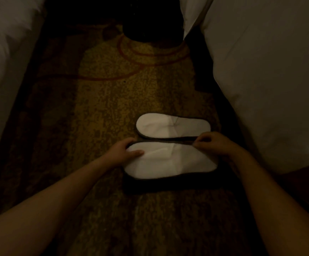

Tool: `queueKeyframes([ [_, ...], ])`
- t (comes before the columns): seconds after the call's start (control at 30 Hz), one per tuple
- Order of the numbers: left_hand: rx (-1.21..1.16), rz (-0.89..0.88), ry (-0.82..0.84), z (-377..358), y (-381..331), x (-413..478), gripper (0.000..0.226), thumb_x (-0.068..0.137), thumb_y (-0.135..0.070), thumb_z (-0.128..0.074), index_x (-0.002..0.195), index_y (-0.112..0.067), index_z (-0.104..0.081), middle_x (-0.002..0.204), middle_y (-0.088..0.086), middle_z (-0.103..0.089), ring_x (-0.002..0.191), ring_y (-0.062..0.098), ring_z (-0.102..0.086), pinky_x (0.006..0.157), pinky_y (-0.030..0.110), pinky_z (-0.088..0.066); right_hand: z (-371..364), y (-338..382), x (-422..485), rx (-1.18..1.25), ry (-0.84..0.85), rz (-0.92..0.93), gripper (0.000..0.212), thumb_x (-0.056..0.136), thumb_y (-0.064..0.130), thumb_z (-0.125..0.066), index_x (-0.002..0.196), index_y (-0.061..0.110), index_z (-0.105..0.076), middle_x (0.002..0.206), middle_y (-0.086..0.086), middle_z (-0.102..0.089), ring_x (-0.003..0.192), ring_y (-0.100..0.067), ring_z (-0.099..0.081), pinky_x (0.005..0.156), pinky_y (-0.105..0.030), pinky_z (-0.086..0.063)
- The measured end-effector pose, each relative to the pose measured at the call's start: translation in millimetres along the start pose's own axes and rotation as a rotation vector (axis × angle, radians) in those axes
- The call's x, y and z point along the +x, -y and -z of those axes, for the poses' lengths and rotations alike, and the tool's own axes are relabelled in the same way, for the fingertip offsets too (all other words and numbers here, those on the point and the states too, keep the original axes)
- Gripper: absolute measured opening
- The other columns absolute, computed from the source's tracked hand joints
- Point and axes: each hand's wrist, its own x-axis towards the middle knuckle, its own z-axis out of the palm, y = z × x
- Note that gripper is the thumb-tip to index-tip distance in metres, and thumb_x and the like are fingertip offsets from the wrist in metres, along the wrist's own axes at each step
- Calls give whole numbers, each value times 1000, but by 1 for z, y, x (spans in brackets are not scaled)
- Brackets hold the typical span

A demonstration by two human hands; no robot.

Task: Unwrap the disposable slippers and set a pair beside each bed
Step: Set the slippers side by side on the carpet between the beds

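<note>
Head view, and it was dim: I looked down at a narrow strip of patterned carpet running between two beds. The left bed showed only as a white drape along the edge of the frame; the right bed filled the other side, its white cover hanging down close to the slippers. At the far end of the strip stood a dark round thing on the floor; I could not tell what it was.

Two white slippers lay on the carpet, side by side, toes pointing left and heels toward the right bed. The far slipper sat flat, free of both hands, its dark sole edge showing along the near side. The near slipper lay just beside it, their long edges touching or nearly so; in this light I could not say which.

Both hands were on the near slipper. My left hand gripped the toe end, fingers curled over the far rim and thumb pressed flat on the white upper. My right hand pinched the far rim near the heel, fingertips closed on the dark edge. The hands were well apart, one at each end, both forearms bare and reaching in from the bottom corners. Whether the slipper rested fully on the carpet or was tipped up a little, I could not tell; a dark band showed under its near edge.
</note>
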Motion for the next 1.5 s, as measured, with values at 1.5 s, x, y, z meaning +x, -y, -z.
queueKeyframes([
  [1.5,-374,196,-279,-28,-15,78,57,84,6,-52,138,-10,-42,136,18,-50,119,35,-50,97,42,-47,-24,-27,66,358,-508,-121,52,94,10,-45,144,10,-30,149,-16,-31,133,-32,-35,112,-45,-30],
])
